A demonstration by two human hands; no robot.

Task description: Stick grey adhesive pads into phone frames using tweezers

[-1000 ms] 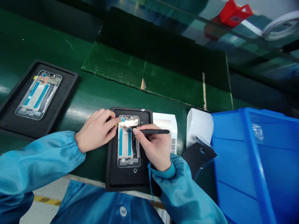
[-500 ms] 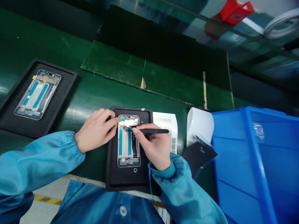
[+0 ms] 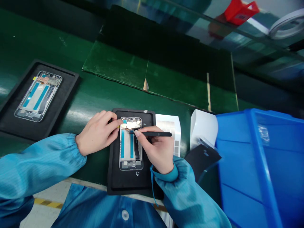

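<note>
An opened phone (image 3: 127,145) lies in a black foam tray (image 3: 130,185) in front of me, its circuit board and blue strips exposed. My left hand (image 3: 101,131) is at the phone's upper left corner, fingers bent, the index fingertip on the edge of the board. A bit of yellow shows under that finger. In my right hand (image 3: 158,145) are black tweezers (image 3: 160,134), held like a pen between thumb and fingers. Their tips point left, just below the board; whether they touch anything is too small to tell.
Another opened phone (image 3: 39,95) sits in a second black tray (image 3: 64,91) on the left. To the right are a printed sheet (image 3: 177,126), a curled white sheet (image 3: 203,125), a black sheet (image 3: 201,158) and a blue bin (image 3: 235,152). A red holder (image 3: 239,12) stands at the back.
</note>
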